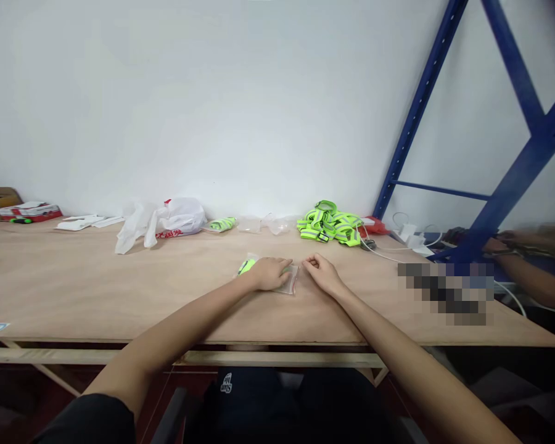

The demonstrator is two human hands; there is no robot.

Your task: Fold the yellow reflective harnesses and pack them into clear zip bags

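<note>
The one camera, worn on the person's head, looked forward and down across the wooden tabletop [120, 277] to the white wall [259, 98] filling the upper frame. The lap [259, 413] showed nearby at bottom centre; the left hand [271, 273] and right hand [322, 273] appeared farther off, mid-frame.

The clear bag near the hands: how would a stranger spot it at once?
Find the wooden table, then the left hand near its front edge. The clear bag lies beneath that hand, a yellow-green patch at its left end. Unlike the bags along the wall, it alone lies under a hand.
</note>
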